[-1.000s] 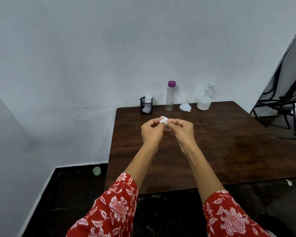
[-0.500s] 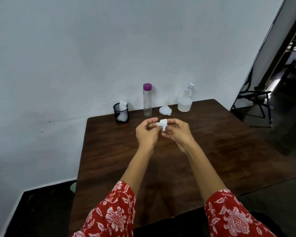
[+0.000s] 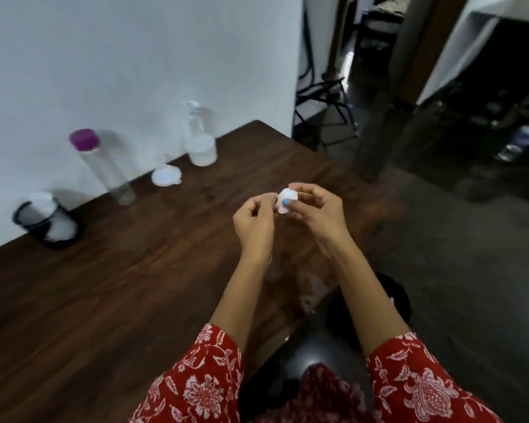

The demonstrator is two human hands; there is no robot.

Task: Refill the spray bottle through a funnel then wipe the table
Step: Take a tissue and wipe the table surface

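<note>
A small wad of white tissue (image 3: 284, 198) is held above the dark wooden table (image 3: 119, 285). My right hand (image 3: 318, 215) pinches it between thumb and fingers. My left hand (image 3: 254, 224) has curled fingers whose tips touch the wad's left edge. Against the wall stand a white spray bottle (image 3: 197, 138), a white funnel (image 3: 165, 175) lying mouth down, and a clear tall bottle with a purple cap (image 3: 104, 166).
A black mesh cup holding white tissue (image 3: 46, 221) sits at the back left of the table. To the right the table ends; a dark floor, a black folding stand (image 3: 327, 99) and a wooden post (image 3: 379, 117) lie beyond.
The view has swung to the right and tilted, so the bottles now sit at the left. Both hands stay together on the tissue wad, which has shifted towards my right hand.
</note>
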